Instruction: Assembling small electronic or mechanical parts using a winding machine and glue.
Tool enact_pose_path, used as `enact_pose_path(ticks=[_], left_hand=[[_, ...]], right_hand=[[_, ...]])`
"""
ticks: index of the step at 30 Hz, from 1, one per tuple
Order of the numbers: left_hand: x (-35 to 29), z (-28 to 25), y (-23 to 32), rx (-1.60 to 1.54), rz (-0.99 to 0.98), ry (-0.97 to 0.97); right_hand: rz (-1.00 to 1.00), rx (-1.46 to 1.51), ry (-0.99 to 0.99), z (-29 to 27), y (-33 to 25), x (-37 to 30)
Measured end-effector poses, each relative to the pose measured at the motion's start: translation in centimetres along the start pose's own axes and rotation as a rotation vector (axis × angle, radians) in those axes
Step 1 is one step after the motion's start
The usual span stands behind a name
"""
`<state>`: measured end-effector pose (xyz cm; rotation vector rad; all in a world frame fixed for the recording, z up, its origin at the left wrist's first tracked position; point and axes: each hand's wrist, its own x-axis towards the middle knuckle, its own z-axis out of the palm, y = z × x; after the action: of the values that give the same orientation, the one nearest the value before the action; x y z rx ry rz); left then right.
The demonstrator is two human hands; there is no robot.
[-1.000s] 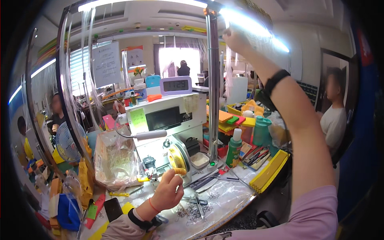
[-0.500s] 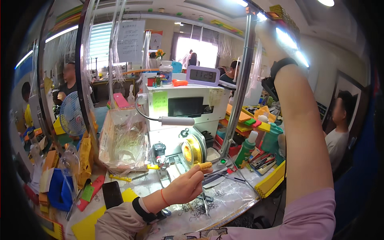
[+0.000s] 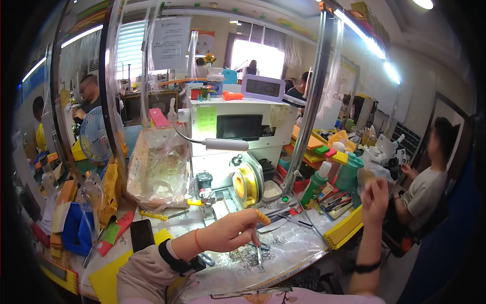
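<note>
Workbench (image 3: pixel 299 248), pale and cluttered, curves across the lower middle, with a white machine (image 3: pixel 281 142) at its back carrying a dark screen. To the right of the machine rises a metal post (image 3: pixel 310 106); to its left sits a plastic-draped box (image 3: pixel 159 177). A yellow ridged strip (image 3: pixel 345 229) runs along the right end of the bench. The left hand (image 3: pixel 228 233) is over the bench front, its index finger reaching forward and the others bent beneath; whether these pinch anything cannot be told. The right hand (image 3: pixel 375 196), blurred, is held up near the strip with fingers drawn together, and any grip is too unclear to tell. A spool (image 3: pixel 246 185) of yellow material stands in front of the machine, beyond the left hand. A green bottle (image 3: pixel 315 187) leans to the right of the post's foot. A dark phone (image 3: pixel 142 234) lies left of the left forearm. Just below the left fingertips, a slim silver tool (image 3: pixel 260 258) lies among small dark curved pieces (image 3: pixel 240 262). Smaller still, a yellow-orange cover (image 3: pixel 263 217) sits on the left index fingertip.
</note>
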<state>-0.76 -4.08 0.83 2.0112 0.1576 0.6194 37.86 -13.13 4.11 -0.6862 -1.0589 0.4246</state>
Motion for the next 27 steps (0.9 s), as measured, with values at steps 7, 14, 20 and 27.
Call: enact_pose_path(ticks=[7, 14, 20, 27], left_hand=[[3.0, 3.7, 4.4, -0.338, 0.131, -0.123], [11.4, 16.6, 9.1, -0.103, 0.372, -0.069], [13.1, 19.9, 8.9, -0.202, 0.442, -0.078], [14.0, 21.6, 7.7, -0.182, 0.313, -0.086]], right_hand=[[-0.094, -0.625, 0.637, -22.4, -8.8, -11.1], [-0.877, -1.085, -0.494, 0.3, -16.1, -10.4], [-0.783, -1.127, -0.453, -0.1, -14.8, -11.0], [-0.642, -1.14, -0.376, -2.8, -13.5, -12.9]])
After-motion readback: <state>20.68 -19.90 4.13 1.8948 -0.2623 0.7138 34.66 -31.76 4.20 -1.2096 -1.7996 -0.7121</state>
